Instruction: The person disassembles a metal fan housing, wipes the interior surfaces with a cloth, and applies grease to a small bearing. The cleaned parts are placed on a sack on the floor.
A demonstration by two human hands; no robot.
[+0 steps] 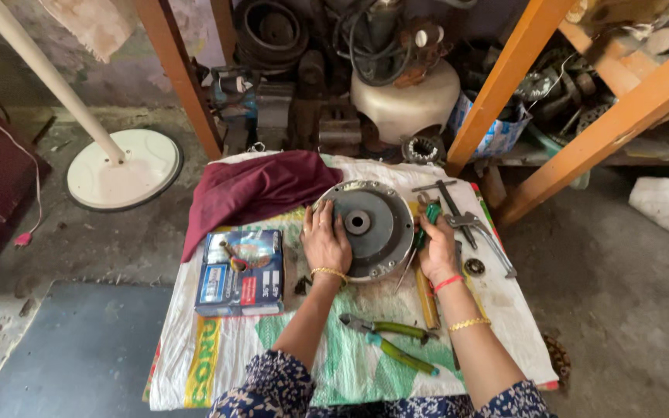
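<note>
Motor cover [369, 226]: round grey disc, flat on the sack-covered worktop [218, 352].
Left hand [324, 241]: flat, steadying its rim.
Right hand [437, 249]: grip closed on green-handled screwdriver [427, 222].
Advice: press firmly, tip square.

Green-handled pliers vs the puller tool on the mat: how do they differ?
The green-handled pliers lie near the person, below both hands; the metal puller lies farther off, beside the right hand. The pliers have green grips; the puller is bare grey metal. The pliers' handles lie spread in a narrow V; the puller has a crossbar and splayed arms. Neither is held: the left hand rests on the round motor housing. Both lie flat on the woven sack mat.
</note>
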